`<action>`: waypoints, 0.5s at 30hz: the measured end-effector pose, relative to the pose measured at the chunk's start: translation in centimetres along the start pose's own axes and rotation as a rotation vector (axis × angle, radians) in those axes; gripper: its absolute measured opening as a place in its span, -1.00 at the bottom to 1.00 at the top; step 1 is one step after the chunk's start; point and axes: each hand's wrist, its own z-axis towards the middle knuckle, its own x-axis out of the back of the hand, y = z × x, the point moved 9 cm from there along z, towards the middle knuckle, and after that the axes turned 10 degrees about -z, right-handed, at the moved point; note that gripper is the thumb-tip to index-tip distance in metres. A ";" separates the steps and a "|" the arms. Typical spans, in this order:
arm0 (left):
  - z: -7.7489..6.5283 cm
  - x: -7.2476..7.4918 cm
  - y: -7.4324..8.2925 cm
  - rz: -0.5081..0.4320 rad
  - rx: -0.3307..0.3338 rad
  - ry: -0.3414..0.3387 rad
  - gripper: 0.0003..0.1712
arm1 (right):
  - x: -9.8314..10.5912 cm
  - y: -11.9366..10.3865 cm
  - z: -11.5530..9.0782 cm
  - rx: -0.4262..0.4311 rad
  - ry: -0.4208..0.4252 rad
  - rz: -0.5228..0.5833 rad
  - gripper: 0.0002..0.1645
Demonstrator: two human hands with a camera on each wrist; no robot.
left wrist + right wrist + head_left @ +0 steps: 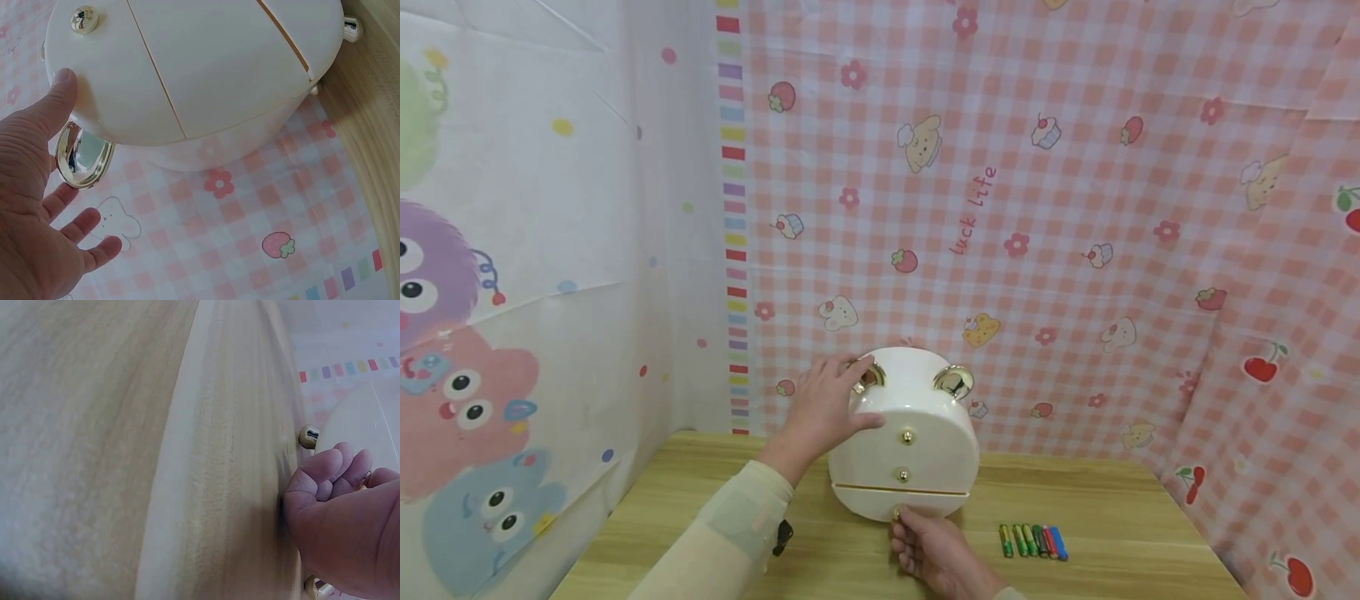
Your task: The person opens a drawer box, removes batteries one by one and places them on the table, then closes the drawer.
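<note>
A white round-fronted drawer box [943, 458] with two gold ears stands on the table, its knobs facing me. At its upper left, my left hand [831, 400] steadies it, the thumb [62, 94] against the front and the other fingers spread around the gold ear [84, 156]. My right hand [936, 546] is low at the front, where thumb and fingers pinch the small gold knob [897, 513] of the bottom drawer [857, 502]. A dark gap runs along the top of that drawer. In the right wrist view the curled fingers mostly hide the knob.
To the right of the box, several small coloured batteries [1020, 540] lie in a row on the wooden table [1112, 500]. A pink checked cloth [1060, 183] hangs behind, and a white patterned cloth [587, 275] hangs at the left. Gold feet [308, 436] support the box.
</note>
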 end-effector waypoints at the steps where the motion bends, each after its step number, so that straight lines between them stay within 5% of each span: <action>1: 0.0 0.0 0.0 -0.001 -0.001 0.001 0.09 | 0.0 0.0 0.0 0.001 0.000 0.000 -0.64; 15: 0.0 0.1 0.2 -0.017 -0.001 0.009 0.07 | -0.1 -0.2 0.3 0.008 0.000 0.001 -0.63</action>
